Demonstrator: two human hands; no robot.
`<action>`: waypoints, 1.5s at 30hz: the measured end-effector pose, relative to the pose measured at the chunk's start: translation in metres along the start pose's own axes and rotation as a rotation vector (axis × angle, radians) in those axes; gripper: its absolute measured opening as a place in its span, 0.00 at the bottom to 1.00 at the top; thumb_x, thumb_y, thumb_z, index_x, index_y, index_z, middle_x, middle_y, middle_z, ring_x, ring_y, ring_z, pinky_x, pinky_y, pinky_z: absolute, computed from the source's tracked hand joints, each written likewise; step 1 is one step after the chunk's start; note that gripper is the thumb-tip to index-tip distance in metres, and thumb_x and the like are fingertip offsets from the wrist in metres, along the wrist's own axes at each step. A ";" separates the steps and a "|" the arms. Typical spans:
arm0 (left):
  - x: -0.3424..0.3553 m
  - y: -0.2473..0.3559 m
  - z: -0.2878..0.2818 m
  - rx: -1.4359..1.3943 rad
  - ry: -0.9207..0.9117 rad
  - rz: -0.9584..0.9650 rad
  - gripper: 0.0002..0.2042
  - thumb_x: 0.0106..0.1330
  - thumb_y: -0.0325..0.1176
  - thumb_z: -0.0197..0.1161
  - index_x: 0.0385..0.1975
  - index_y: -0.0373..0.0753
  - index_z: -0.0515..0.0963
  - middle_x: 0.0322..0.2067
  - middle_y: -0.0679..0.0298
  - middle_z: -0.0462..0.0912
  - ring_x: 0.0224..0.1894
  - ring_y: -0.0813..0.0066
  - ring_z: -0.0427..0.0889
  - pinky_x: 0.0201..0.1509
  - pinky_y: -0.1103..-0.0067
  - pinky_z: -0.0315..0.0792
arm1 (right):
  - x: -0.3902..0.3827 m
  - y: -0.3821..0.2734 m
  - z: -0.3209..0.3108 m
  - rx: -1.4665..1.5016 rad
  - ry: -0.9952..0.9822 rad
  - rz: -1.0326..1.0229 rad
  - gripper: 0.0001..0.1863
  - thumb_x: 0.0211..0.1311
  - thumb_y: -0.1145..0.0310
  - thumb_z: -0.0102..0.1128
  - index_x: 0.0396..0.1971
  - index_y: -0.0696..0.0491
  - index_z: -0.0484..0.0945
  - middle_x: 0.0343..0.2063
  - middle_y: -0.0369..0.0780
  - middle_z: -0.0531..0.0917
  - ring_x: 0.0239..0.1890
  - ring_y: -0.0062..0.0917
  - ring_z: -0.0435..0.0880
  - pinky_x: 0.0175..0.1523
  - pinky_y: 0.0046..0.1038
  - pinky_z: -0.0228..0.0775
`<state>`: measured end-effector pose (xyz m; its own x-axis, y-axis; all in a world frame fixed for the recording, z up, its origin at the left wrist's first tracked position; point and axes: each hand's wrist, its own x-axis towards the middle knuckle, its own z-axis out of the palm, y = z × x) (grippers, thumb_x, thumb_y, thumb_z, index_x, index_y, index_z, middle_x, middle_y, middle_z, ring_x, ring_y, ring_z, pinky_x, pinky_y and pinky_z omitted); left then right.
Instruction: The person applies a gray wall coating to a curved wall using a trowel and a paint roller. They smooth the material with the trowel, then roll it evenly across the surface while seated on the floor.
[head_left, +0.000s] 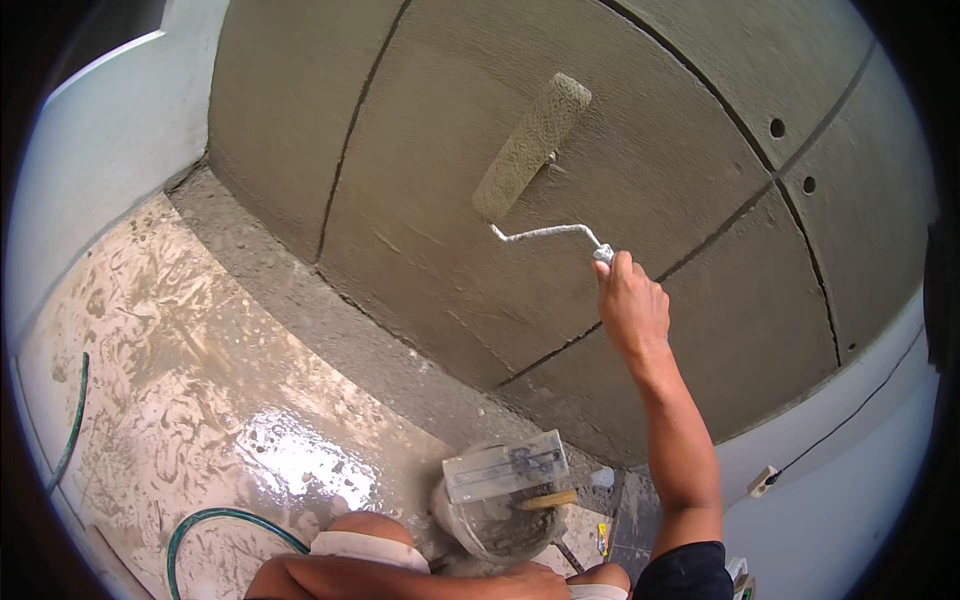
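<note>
My right hand is wrapped around the handle of a paint roller, my arm stretched up toward the wall. The roller's grey, textured sleeve lies slantwise against a wet-looking grey cement wall, which dark grooves divide into large panels. A bent white rod joins sleeve and handle. My left forearm crosses low in front of me, and my left hand rests by my knee; its fingers are mostly hidden. Between my knees and the wall stands a bucket with grey mix inside. A flat metal trowel lies across its top.
A wooden handle shows over the bucket. Wet smears and a puddle cover the pale floor on the left, where a green hose curls. A rough cement strip runs along the wall's foot. A socket with a cable is at right.
</note>
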<state>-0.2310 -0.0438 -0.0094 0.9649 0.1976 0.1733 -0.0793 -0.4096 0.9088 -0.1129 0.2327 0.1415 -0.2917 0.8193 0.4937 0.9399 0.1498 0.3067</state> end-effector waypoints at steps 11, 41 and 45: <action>0.020 -0.019 0.011 0.209 -0.059 -0.082 0.11 0.64 0.35 0.59 0.33 0.37 0.87 0.32 0.52 0.86 0.38 0.60 0.87 0.38 0.66 0.77 | 0.040 -0.037 0.001 -0.026 -0.064 0.062 0.21 0.77 0.52 0.45 0.38 0.57 0.72 0.34 0.54 0.85 0.37 0.55 0.85 0.42 0.53 0.75; 0.038 -0.027 0.022 0.361 -0.045 -0.120 0.06 0.51 0.34 0.68 0.27 0.44 0.88 0.30 0.60 0.88 0.33 0.63 0.88 0.29 0.63 0.78 | 0.133 -0.225 0.094 0.279 -0.117 -0.033 0.22 0.76 0.50 0.47 0.44 0.56 0.76 0.40 0.51 0.86 0.45 0.48 0.87 0.47 0.48 0.78; 0.038 -0.031 0.032 0.382 -0.012 -0.058 0.05 0.50 0.34 0.68 0.25 0.44 0.87 0.28 0.61 0.87 0.31 0.64 0.87 0.27 0.64 0.78 | 0.111 -0.199 0.111 0.297 -0.134 0.030 0.23 0.77 0.49 0.45 0.46 0.56 0.75 0.38 0.53 0.86 0.44 0.53 0.86 0.47 0.52 0.75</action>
<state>-0.1842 -0.0517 -0.0429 0.9680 0.2209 0.1192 0.0726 -0.7009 0.7095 -0.3130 0.3556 0.0447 -0.2555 0.8883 0.3817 0.9642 0.2632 0.0329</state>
